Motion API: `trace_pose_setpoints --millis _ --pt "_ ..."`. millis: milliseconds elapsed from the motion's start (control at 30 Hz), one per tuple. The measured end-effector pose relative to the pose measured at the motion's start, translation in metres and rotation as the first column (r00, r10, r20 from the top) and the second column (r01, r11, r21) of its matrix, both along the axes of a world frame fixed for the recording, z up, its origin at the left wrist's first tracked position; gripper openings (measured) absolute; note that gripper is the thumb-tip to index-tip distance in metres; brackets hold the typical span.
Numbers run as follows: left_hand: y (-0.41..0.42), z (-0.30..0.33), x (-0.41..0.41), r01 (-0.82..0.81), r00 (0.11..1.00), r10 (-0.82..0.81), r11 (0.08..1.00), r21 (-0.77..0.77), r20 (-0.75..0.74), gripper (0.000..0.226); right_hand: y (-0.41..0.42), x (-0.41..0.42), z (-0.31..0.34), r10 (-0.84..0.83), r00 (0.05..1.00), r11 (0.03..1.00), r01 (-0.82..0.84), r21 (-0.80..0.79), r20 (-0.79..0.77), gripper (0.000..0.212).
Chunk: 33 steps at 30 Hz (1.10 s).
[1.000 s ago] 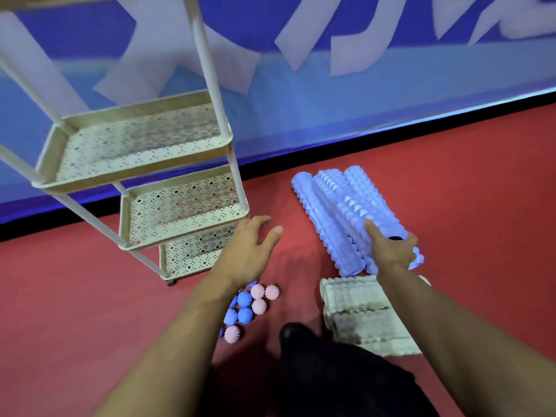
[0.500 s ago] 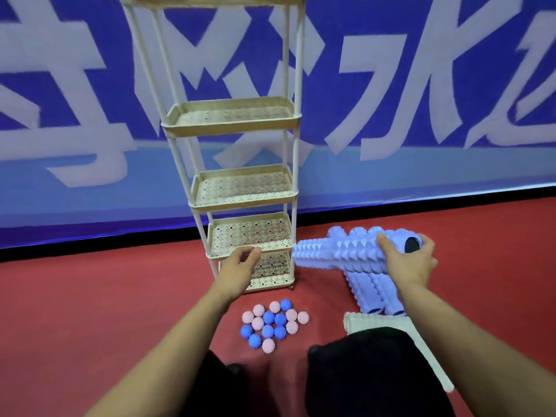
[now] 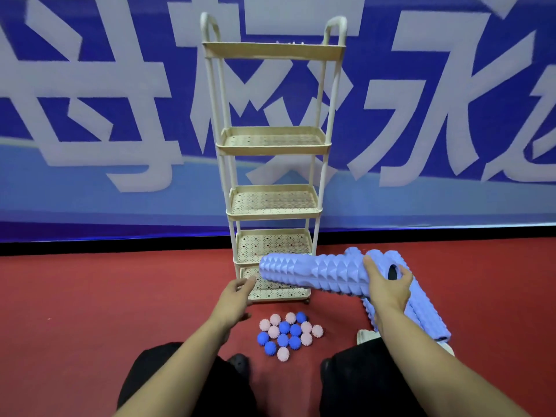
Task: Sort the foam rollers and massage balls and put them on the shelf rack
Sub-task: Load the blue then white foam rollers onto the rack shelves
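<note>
- Fingers (image 3: 403, 276) of our right hand (image 3: 386, 288) are wrapping around the near end of a lilac foam roller (image 3: 313, 273), clamping it and holding it off the floor.
- We are keeping the roller roughly level, its far end pointing left and overlapping the front of the shelf rack (image 3: 272, 145) between the two lowest tiers.
- Our left hand (image 3: 236, 299) is reaching toward the front left corner of the bottom tier, fingers loosely apart and holding nothing; whether the fingertips are touching the rim we cannot quite tell.
- We are seeing more lilac rollers (image 3: 427, 314) lying on the red floor (image 3: 90, 296) under and behind our right forearm, side by side.
- We are looking at a cluster of spiky massage balls (image 3: 288, 334), pink and blue mixed, sitting on the floor just in front of the rack and between our arms.
- We are glimpsing a pale ridged object (image 3: 365, 337) beside our right wrist, mostly hidden.
- We are facing a blue banner (image 3: 90, 115) with large white lettering behind the rack, whose five perforated tiers are standing bare.
</note>
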<state>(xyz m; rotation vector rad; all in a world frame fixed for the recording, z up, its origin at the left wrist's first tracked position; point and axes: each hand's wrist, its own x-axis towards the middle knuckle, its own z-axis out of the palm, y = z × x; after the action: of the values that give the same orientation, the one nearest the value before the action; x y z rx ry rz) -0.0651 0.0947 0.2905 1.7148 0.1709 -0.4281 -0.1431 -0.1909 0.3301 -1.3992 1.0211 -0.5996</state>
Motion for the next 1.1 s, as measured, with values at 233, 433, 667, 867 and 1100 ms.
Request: trace_pose_setpoints --millis 233,433,667,867,1100 --pt "0.009 -0.028 0.023 -0.034 0.999 0.034 0.999 -0.002 -0.036 0.045 0.013 0.022 -0.039 -0.019 0.992 1.0 0.021 0.017 -0.122 0.089" --pt "-0.006 -0.07 0.058 -0.07 0.986 0.067 0.997 -0.013 -0.153 0.044 0.014 0.06 -0.086 -0.04 0.983 0.992 0.061 0.11 -0.18 0.092" --pt "-0.067 -0.133 0.107 -0.074 0.947 0.068 0.997 -0.005 -0.313 0.034 -0.019 0.124 -0.171 -0.019 0.978 0.975 0.065 0.214 -0.209 0.105" --pt "-0.122 -0.187 0.155 -0.042 0.916 0.033 0.999 -0.013 -0.4 0.03 -0.048 0.169 -0.242 0.017 0.988 0.945 0.035 0.326 -0.156 0.041" --pt "-0.154 -0.263 0.208 -0.093 0.854 -0.015 0.979 -0.181 -0.521 0.058 -0.058 0.21 -0.306 0.082 0.986 0.879 -0.004 0.476 -0.143 0.044"
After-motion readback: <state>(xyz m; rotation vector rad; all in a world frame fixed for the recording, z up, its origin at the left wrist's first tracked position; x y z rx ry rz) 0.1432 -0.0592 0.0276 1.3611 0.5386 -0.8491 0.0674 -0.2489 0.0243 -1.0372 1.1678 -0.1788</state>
